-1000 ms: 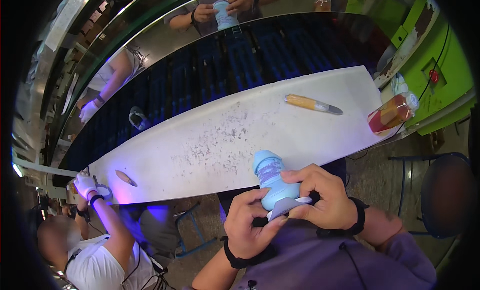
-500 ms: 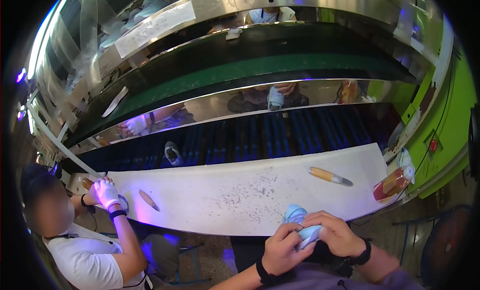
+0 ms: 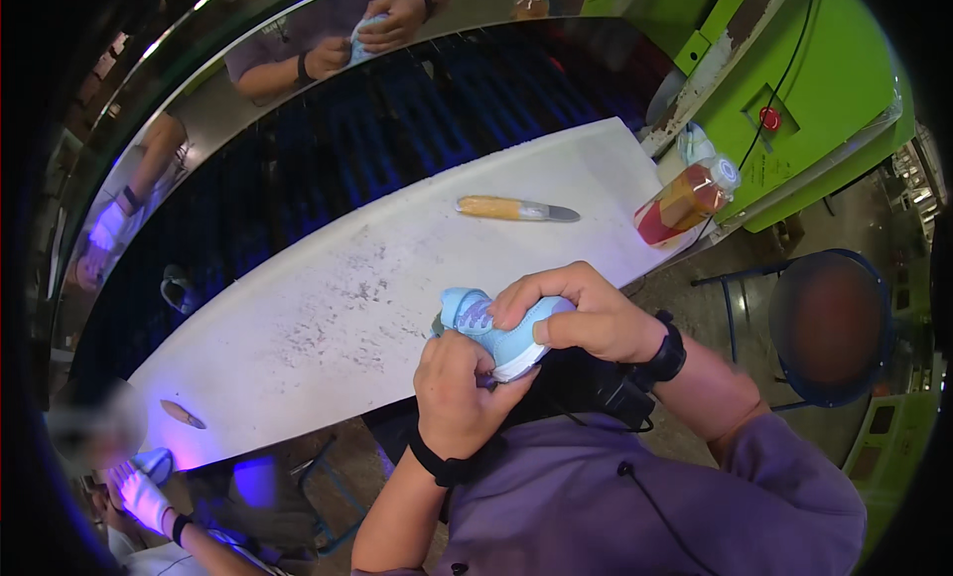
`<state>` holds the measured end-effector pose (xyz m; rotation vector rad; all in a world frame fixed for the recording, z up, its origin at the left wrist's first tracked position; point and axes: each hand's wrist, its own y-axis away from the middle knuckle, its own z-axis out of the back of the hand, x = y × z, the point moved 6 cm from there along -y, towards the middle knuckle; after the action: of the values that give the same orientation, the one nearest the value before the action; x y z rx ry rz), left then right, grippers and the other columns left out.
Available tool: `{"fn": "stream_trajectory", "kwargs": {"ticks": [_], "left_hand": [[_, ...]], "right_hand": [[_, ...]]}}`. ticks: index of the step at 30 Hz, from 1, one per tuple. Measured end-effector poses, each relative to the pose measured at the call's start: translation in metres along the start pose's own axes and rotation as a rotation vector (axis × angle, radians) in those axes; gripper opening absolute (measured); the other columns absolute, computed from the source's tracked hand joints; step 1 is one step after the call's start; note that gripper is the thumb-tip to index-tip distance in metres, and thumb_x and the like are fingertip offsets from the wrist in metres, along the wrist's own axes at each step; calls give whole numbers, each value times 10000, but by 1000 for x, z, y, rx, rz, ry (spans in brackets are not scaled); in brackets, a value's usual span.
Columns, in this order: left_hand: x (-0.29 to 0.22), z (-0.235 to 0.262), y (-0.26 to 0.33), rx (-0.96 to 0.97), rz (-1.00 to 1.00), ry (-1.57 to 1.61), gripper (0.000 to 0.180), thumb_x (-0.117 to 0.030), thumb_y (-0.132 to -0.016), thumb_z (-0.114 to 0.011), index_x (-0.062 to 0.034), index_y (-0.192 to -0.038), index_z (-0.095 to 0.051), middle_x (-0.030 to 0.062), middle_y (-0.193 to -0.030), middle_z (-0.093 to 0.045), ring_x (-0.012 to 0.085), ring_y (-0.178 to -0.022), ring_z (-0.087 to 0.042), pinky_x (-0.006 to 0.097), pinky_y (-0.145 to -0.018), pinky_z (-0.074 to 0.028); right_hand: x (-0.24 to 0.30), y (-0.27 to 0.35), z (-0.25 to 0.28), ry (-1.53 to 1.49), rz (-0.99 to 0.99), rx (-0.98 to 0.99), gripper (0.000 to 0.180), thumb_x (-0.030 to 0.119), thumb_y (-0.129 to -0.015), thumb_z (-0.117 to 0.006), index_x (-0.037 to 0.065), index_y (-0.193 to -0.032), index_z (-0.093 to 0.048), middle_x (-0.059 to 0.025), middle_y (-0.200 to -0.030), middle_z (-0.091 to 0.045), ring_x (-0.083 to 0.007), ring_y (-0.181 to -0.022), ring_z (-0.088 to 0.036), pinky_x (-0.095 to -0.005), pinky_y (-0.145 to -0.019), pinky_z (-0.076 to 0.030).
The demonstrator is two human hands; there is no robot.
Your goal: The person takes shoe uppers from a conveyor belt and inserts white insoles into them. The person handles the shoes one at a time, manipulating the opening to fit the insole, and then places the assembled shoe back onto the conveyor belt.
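I'm seeing both hands gripping a small light-blue shoe (image 3: 493,330) just off the near edge of the white worktable (image 3: 328,318). Right hand (image 3: 581,316) is wrapping fingers over its top; left hand (image 3: 459,392) is pinching it from below.

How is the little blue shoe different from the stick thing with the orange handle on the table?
The small light-blue shoe is gripped in both the left hand and right hand; the orange-handled tool with a grey tip lies untouched on the white worktable. The shoe is chunky and rounded; the tool is thin and straight.
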<state>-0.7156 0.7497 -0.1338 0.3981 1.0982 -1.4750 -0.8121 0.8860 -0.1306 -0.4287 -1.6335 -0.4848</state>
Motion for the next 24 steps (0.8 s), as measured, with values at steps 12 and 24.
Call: {"fn": "stream_trajectory", "kwargs": {"ticks": [12, 24], "left_hand": [[-5, 79, 59, -216, 132, 323, 558, -302, -808, -843, -32, -1139, -483, 200, -1192, -631, 291, -1162, -601, 525, -1137, -347], [-21, 64, 51, -71, 203, 251, 605, -415, -750, -877, -59, -1042, -485, 193, -1098, -689, 291, -1142, -636, 575, -1172, -289]], "right_hand": [[-3, -14, -85, -167, 354, -4, 528, 417, -764, -819, 29, -1026, -575, -98, -976, -582, -228, -940, -572, -356, -873, -459], [-21, 12, -77, 220, 574, -130, 358, 96, -644, -813, 76, -817, -500, -89, -806, -507, -301, -740, -545, -387, -640, -446]]}}
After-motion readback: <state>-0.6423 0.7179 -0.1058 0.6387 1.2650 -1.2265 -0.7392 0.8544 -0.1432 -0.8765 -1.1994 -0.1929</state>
